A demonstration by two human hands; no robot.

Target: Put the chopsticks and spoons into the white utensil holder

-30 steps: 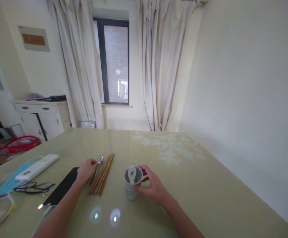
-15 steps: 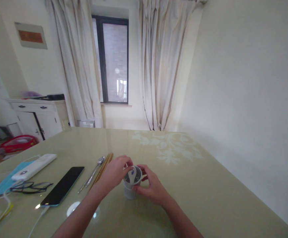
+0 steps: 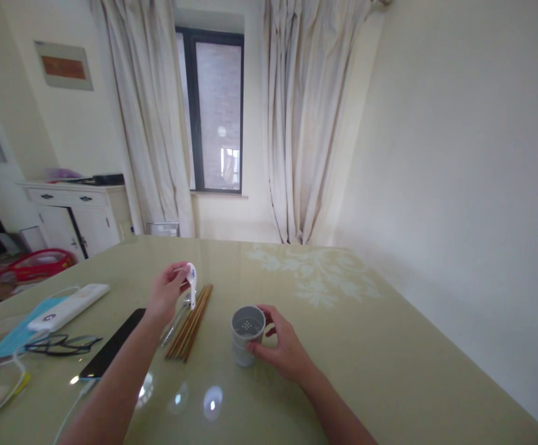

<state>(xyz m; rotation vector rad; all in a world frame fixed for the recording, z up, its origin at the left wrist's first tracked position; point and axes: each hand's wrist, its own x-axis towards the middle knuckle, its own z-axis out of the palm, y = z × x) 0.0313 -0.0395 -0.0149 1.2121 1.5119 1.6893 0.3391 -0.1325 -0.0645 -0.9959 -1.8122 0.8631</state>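
Between the fingers of my left hand (image 3: pixel 171 289) is a white soup spoon (image 3: pixel 193 288) with a blue mark, its handle pointing down, held above the table. Below it lie several wooden chopsticks (image 3: pixel 192 327) side by side, with metal spoons (image 3: pixel 172 327) along their left, partly hidden by my hand. My right hand (image 3: pixel 282 346) grips the side of a grey utensil cup (image 3: pixel 241 349), thumb in front and fingers behind. The cup stands upright on the table, and drain holes show in its bottom.
To the left on the glossy table (image 3: pixel 389 358) lie a black phone (image 3: pixel 114 343) with a cable, folded glasses (image 3: pixel 62 344), a white power strip-like device (image 3: pixel 68 307) and a blue mask (image 3: pixel 23 330). A wall (image 3: pixel 473 185) borders the table's right side.
My left hand has lifted the white soup spoon out of the cup and carried it left, over the chopsticks and metal spoons. My right hand stays on the cup.
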